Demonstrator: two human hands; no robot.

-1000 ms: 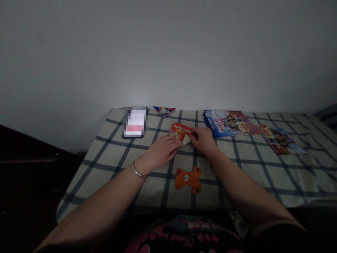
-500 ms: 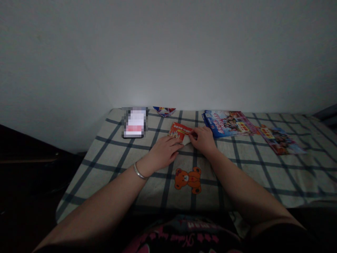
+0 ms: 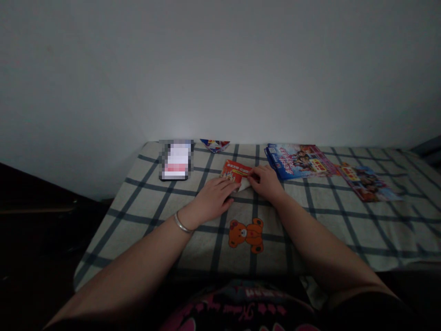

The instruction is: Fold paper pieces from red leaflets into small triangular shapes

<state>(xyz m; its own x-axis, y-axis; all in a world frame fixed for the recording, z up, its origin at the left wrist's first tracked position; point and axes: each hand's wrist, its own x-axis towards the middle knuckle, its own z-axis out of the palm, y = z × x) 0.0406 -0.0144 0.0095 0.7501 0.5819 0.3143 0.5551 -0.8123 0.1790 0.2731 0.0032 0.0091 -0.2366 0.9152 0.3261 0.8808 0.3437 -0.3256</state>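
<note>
A red printed sheet of paper (image 3: 238, 168) lies on the checked cloth in front of me, with a pale folded part along its near right side. My left hand (image 3: 215, 198) rests flat on the paper's left part, fingers stretched out; a silver bangle circles that wrist. At the paper's right edge, my right hand (image 3: 266, 182) pinches the folded corner between thumb and fingers. The paper's lower left portion is hidden under my left fingers.
A lit phone (image 3: 175, 161) with a blurred screen lies at the back left. Beside it is a folded paper triangle (image 3: 215, 145). A stack of colourful flyers (image 3: 298, 161) and another flyer (image 3: 370, 182) lie to the right. A wall (image 3: 220, 69) borders the cloth-covered table (image 3: 138, 220).
Both hands stay almost in place. My left fingers have shifted very slightly on the paper, and a little more of its pale folded part shows.
</note>
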